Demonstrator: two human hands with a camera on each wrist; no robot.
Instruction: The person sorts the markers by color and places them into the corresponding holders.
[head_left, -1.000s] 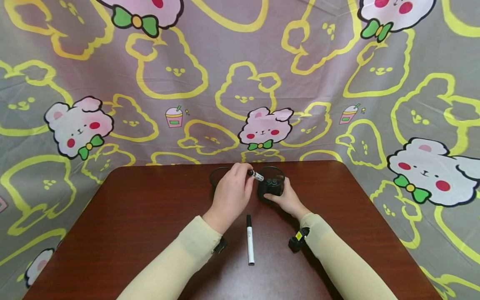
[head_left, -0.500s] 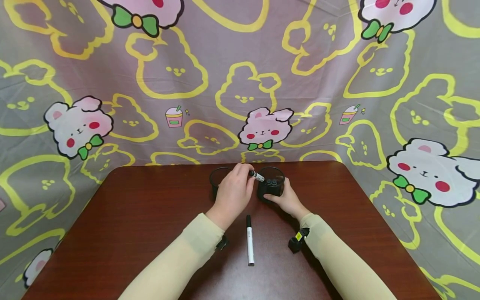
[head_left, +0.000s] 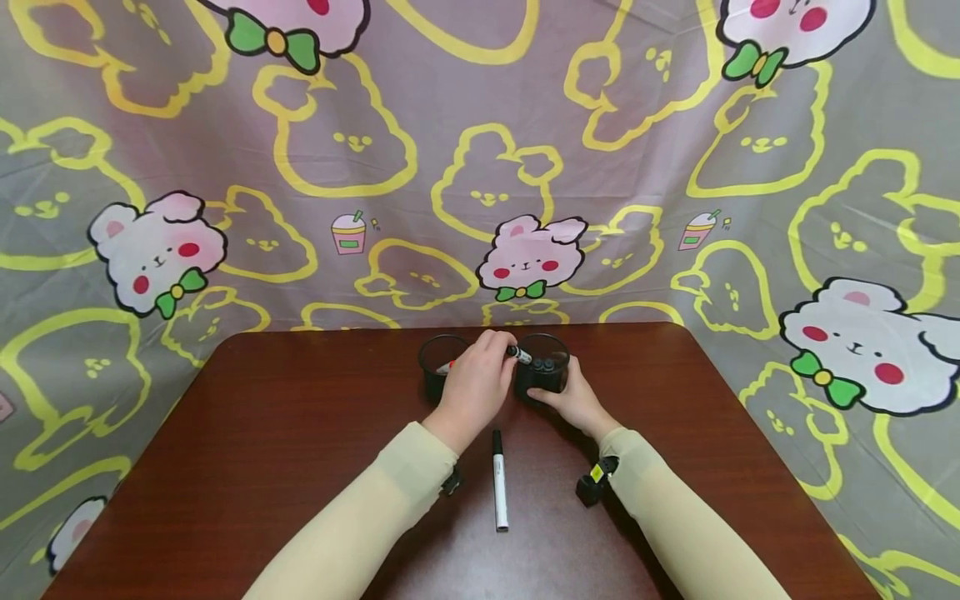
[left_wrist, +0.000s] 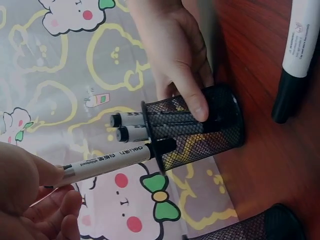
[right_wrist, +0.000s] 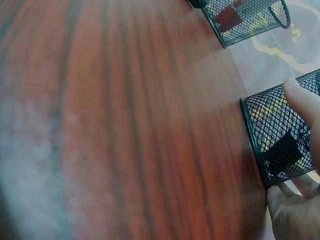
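Observation:
My left hand (head_left: 474,382) pinches a white whiteboard marker (left_wrist: 107,162) near one end, in front of the thumb in the left wrist view. The marker slants to a black mesh pen holder (left_wrist: 200,145), with its black cap just inside the rim. Two more whiteboard markers (left_wrist: 132,133) stand in that holder, their ends poking out side by side. My right hand (head_left: 577,404) grips the holder around its side, thumb across the mesh (right_wrist: 277,115). Another white marker with a black cap (head_left: 500,483) lies on the table nearer to me.
A second black mesh pen holder (head_left: 435,385) stands to the left, partly behind my left hand. Something red and white (head_left: 447,367) shows inside it. The dark wooden table (head_left: 300,467) ends at the back against a patterned cloth (head_left: 637,275).
My left hand has shifted slightly right with the marker, bringing it further over the holder's mouth. More of the left pen holder now shows. My right hand stays put.

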